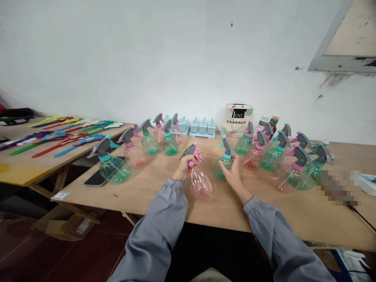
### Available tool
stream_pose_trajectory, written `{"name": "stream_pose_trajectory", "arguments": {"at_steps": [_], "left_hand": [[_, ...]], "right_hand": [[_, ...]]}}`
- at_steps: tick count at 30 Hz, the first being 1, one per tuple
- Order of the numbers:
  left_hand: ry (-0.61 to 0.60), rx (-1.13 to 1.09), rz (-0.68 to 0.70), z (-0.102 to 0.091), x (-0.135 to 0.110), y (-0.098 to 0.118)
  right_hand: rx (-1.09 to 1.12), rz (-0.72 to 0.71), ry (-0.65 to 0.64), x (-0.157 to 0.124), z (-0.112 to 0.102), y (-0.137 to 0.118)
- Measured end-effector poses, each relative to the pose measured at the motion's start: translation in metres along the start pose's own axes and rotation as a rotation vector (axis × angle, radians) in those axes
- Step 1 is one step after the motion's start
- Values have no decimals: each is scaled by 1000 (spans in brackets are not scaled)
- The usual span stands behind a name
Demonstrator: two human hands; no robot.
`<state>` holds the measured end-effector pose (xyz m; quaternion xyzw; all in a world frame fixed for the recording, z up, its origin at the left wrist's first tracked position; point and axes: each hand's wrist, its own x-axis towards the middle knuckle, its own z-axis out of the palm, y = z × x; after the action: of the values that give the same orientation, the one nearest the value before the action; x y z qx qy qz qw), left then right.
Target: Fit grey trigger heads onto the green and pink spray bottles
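My left hand (pixel 184 166) is wrapped round the neck of a pink spray bottle (pixel 201 184), which tilts a little and has a grey and pink trigger head. Beside it, my right hand (pixel 234 172) grips a green spray bottle (pixel 219 171) from the right, thumb across its front. That bottle looks upright, with a grey and turquoise head; some of my right fingers are hidden behind it. More pink and green spray bottles stand to both sides, among them a green one (pixel 116 169) at the left and a pink one (pixel 283 179) at the right.
Light blue ice-pop moulds (pixel 202 128) and a printed box (pixel 236 120) stand by the wall. A phone (pixel 96 177) lies behind the left green bottle. Colourful slap-band-like strips (pixel 63 145) cover the left table. A blurred object (pixel 337 190) with a cable lies at the right.
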<state>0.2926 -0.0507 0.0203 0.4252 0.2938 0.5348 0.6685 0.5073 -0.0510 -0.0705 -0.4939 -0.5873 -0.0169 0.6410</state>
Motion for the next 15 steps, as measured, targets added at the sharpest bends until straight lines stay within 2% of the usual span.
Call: {"name": "stream_pose_trajectory", "arguments": {"at_steps": [3, 7, 12, 15], "left_hand": [[-19, 44, -20, 1, -2, 1], [50, -11, -21, 4, -4, 3], [-9, -14, -43, 5, -7, 5], [38, -12, -11, 3, -5, 4]], "right_hand": [[18, 13, -18, -2, 0, -1], [38, 28, -24, -3, -1, -3], [46, 34, -37, -4, -2, -3], [48, 41, -44, -4, -2, -4]]}}
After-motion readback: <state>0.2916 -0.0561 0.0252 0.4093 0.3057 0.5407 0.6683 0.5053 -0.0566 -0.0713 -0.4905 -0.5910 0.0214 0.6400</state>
